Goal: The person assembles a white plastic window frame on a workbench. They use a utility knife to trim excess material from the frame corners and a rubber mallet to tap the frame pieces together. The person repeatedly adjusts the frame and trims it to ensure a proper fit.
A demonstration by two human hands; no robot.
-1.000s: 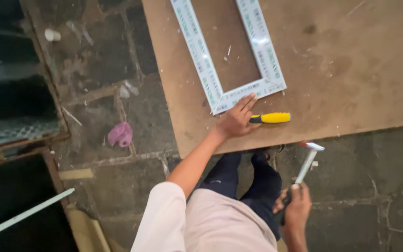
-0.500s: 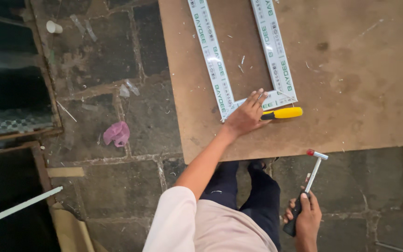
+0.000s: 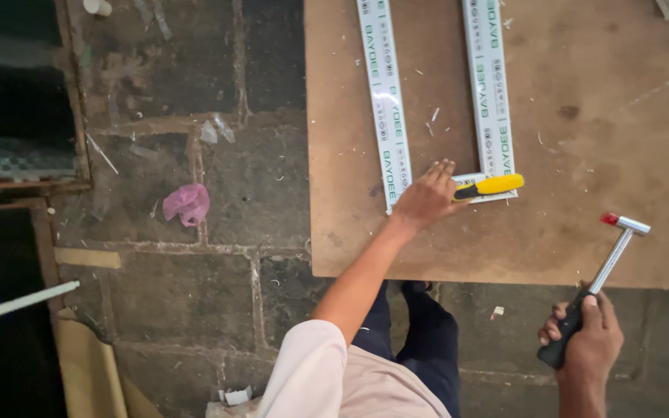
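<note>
Your left hand (image 3: 425, 200) has slid onto the white frame (image 3: 387, 108) corner, fingers flat beside the yellow-handled tool (image 3: 489, 186), ungripped; right hand (image 3: 587, 337) clenches the hammer (image 3: 608, 259), now raised higher.

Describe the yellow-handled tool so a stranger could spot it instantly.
Find the brown board lying on the stone floor, then the white frame on it. At the frame's near corner, beside the left hand, lies the yellow-handled tool. It is the only yellow thing there; the hammer in the right hand is silver-shafted.
</note>
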